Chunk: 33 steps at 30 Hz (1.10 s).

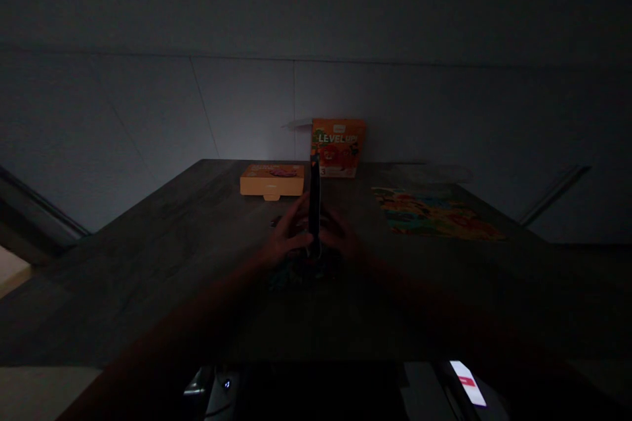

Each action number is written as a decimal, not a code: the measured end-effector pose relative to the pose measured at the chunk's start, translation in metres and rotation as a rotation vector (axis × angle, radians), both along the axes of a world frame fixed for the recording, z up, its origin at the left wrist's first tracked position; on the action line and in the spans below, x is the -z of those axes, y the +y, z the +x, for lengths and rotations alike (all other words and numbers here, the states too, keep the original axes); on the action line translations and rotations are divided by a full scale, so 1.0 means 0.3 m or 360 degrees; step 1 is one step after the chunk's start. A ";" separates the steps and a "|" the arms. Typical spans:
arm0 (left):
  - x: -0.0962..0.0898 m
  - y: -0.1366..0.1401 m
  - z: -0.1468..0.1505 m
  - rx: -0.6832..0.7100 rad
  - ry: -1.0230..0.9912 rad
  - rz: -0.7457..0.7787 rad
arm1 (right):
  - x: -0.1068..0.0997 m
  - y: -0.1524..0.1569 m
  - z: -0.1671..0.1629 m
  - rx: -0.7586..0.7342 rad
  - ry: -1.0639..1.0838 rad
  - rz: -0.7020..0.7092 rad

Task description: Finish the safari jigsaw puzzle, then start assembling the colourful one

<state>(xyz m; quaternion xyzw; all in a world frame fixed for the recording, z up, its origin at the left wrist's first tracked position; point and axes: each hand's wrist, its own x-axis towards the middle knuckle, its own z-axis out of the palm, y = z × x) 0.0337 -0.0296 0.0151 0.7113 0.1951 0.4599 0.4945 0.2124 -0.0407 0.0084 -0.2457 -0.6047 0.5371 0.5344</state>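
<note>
A thin, dark flat panel (315,204) stands on edge in front of me, seen nearly edge-on, so its faces are mostly hidden. My left hand (291,233) presses its left side, with the thumb near the lower part and the fingers reaching forward. From the other side, my right hand (340,237) holds the same panel, its fingers dim in the shadow. Under and around the hands lies a dark patch of small multicoloured shapes (296,273), too dim to make out.
Beyond my hands lies an orange box (271,182) with a front tab. An upright orange "LEVEL UP!" box (340,148) is near the wall. A colourful printed sheet (437,212) rests on the table (162,243) at right, with clear plastic (429,173) behind it. Below the front edge glows a phone screen (467,383).
</note>
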 end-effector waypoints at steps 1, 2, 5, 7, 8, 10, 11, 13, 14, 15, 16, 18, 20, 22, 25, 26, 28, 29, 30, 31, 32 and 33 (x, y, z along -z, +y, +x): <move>0.005 0.001 0.003 0.0014 -0.0015 -0.0019 | 0.005 -0.005 -0.003 0.0006 -0.0028 0.0004; 0.009 0.002 0.004 0.0040 -0.0045 -0.0064 | 0.010 -0.009 -0.004 0.0012 -0.0047 0.0007; 0.016 0.007 0.002 0.0071 -0.0090 -0.0100 | 0.017 -0.013 -0.004 0.0030 -0.0069 0.0055; 0.019 0.010 -0.002 0.0061 -0.0099 -0.0064 | 0.012 -0.013 -0.004 0.0053 -0.0071 0.0083; 0.020 0.011 -0.003 0.0062 -0.0093 -0.0041 | 0.007 -0.013 -0.004 0.0065 -0.0075 0.0086; 0.019 0.011 -0.006 0.0079 -0.0057 -0.0013 | -0.005 -0.015 -0.005 0.0073 -0.0089 0.0072; 0.018 0.009 -0.007 0.0089 -0.0035 -0.0003 | -0.011 -0.016 -0.005 0.0073 -0.0094 0.0060; 0.012 0.005 -0.007 0.0092 0.0003 0.0015 | -0.018 -0.018 -0.005 0.0059 -0.0088 0.0041; 0.009 0.003 -0.007 0.0091 0.0016 0.0022 | -0.019 -0.019 -0.004 0.0054 -0.0072 0.0037; 0.005 0.001 -0.006 0.0092 0.0024 0.0029 | -0.019 -0.020 -0.004 0.0054 -0.0059 0.0037; 0.002 0.000 -0.005 0.0097 0.0029 0.0037 | -0.017 -0.021 -0.003 0.0061 -0.0052 0.0038; -0.002 -0.001 -0.004 0.0111 0.0031 0.0050 | -0.011 -0.021 -0.002 0.0081 -0.0046 0.0050; -0.002 0.001 -0.004 0.0127 0.0028 0.0062 | -0.003 -0.020 0.000 0.0073 -0.0056 0.0069; 0.002 0.004 -0.006 0.0134 0.0023 0.0060 | 0.004 -0.018 0.001 0.0048 -0.0046 0.0072; 0.010 0.009 -0.011 0.0119 0.0014 0.0039 | 0.010 -0.014 0.002 0.0038 -0.0014 0.0043; 0.011 0.009 -0.012 0.0116 0.0011 0.0027 | 0.011 -0.013 0.003 0.0038 -0.0005 0.0042; 0.013 0.010 -0.012 0.0116 0.0011 0.0000 | 0.009 -0.012 0.005 0.0024 -0.0007 0.0073; 0.012 0.009 -0.012 0.0120 0.0003 -0.0008 | 0.007 -0.012 0.006 0.0019 -0.0015 0.0096; 0.012 0.009 -0.011 0.0125 -0.0005 -0.0005 | 0.005 -0.012 0.007 0.0023 -0.0022 0.0117; 0.011 0.008 -0.010 0.0127 -0.0010 0.0007 | 0.004 -0.012 0.009 0.0033 -0.0026 0.0136; 0.009 0.008 -0.008 0.0123 -0.0015 0.0030 | 0.002 -0.011 0.010 0.0037 -0.0028 0.0154; 0.008 0.007 -0.007 0.0116 -0.0021 0.0057 | 0.002 -0.010 0.011 0.0032 -0.0028 0.0169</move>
